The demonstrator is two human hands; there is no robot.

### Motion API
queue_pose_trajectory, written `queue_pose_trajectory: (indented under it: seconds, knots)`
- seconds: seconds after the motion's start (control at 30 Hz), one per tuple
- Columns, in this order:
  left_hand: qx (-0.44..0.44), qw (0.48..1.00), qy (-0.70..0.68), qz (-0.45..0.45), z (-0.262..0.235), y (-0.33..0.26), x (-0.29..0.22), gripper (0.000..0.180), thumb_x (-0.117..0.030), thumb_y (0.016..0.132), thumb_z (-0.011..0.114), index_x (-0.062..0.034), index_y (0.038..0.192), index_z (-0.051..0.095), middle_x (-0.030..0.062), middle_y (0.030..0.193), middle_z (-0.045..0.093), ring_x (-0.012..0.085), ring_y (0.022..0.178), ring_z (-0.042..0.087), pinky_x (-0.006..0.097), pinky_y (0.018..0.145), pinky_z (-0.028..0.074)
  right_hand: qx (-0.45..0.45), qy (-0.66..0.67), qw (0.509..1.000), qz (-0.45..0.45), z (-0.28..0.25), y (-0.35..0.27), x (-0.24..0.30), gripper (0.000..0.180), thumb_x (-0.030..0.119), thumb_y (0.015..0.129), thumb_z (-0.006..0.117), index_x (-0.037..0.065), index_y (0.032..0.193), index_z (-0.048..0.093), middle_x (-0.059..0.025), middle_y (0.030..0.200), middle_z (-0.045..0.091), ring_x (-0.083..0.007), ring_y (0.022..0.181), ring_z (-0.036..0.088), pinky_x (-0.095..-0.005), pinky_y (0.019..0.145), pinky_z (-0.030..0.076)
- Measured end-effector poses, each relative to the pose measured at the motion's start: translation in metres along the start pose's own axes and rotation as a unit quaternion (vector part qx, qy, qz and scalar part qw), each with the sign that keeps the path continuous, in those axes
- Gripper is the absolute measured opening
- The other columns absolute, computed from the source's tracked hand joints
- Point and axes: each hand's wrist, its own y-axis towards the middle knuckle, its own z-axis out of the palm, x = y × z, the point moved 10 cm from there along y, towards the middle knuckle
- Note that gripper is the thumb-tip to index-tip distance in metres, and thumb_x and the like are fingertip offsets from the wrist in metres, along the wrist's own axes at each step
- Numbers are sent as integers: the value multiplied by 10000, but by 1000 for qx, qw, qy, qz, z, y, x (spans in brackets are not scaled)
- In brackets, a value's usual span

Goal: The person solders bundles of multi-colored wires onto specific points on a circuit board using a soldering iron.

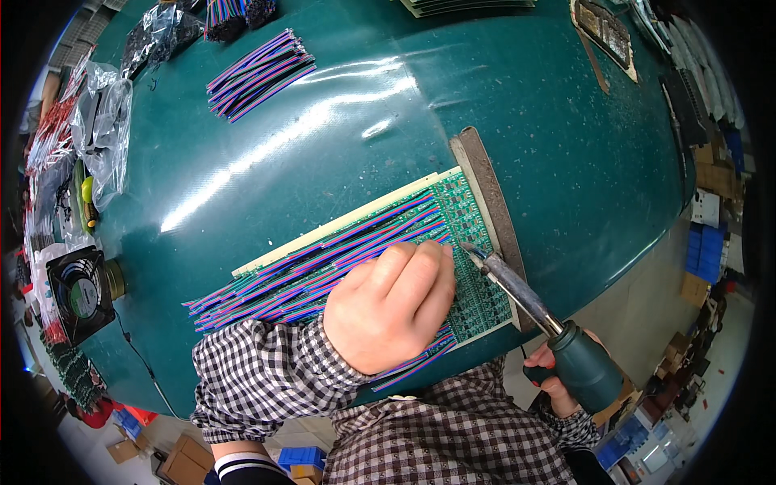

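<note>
A panel of green circuit boards [477, 303] lies on the table, its right edge against a brown, worn bar [491, 202]. Rows of thin ribbon wires in blue, red, green and black [267, 293] run leftward from it. My left hand [396, 303] rests over the panel with its fingers curled and pinched at wire ends; the fingertips are partly hidden. My right hand [562, 384] is wrapped around the dark green handle of a soldering iron [588, 368]. The iron's tip reaches the board just right of my left fingertips; whether it touches is too small to tell.
A bundle of cut wires [260, 74] lies on the green tabletop [347, 153] at the far left. A black fan [81, 293] stands at the left edge, below clear plastic bags [103, 121]. A metal tray [605, 34] sits far right. Boxes and blue bins [705, 255] stand beyond the right edge.
</note>
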Motion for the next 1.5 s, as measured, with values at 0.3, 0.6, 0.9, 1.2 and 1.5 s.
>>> queue_pose_trajectory:
  seconds: [0.3, 0.6, 0.9, 1.2, 1.5]
  knots:
    - [6, 1000, -13, 5, 0, 2, 0, 350, -119, 741, 702, 20, 1061, 729, 85, 1061, 647, 191, 931, 643, 276, 698, 513, -8, 36, 999, 20, -2, -3, -8, 472, 579, 815, 851, 120, 919, 819, -4, 865, 779, -245, 813, 725, -412, 804, 573]
    - [16, 1000, -13, -22, -2, 3, 0, 379, -59, 722, 727, 37, 1087, 761, 98, 1035, 672, 211, 860, 672, 317, 694, 575, 13, 8, 1000, 19, -1, -6, -8, 462, 541, 802, 878, 110, 956, 820, -53, 934, 779, -273, 844, 734, -404, 810, 581]
    - [-3, 1000, 0, -17, -3, 1, 0, 389, -53, 713, 716, 41, 1087, 765, 100, 1027, 670, 209, 853, 668, 308, 686, 560, 18, 8, 1000, 19, 0, -7, -12, 466, 522, 802, 883, 94, 971, 814, -53, 937, 784, -262, 820, 736, -400, 803, 583]
    - [-2, 1000, 2, -20, -1, 2, -2, 407, -49, 699, 713, 45, 1091, 766, 103, 1024, 669, 203, 819, 659, 304, 682, 555, 30, 25, 999, 22, 1, -13, -22, 481, 514, 814, 883, 76, 995, 802, -53, 926, 784, -244, 805, 740, -381, 785, 585]
    - [-8, 1000, 21, -16, -1, 1, -4, 408, -46, 694, 715, 47, 1088, 767, 106, 1012, 667, 200, 815, 661, 300, 668, 558, 24, 12, 1000, 6, 1, -12, -18, 506, 566, 825, 853, 91, 990, 803, -37, 897, 778, -236, 768, 727, -376, 734, 574]
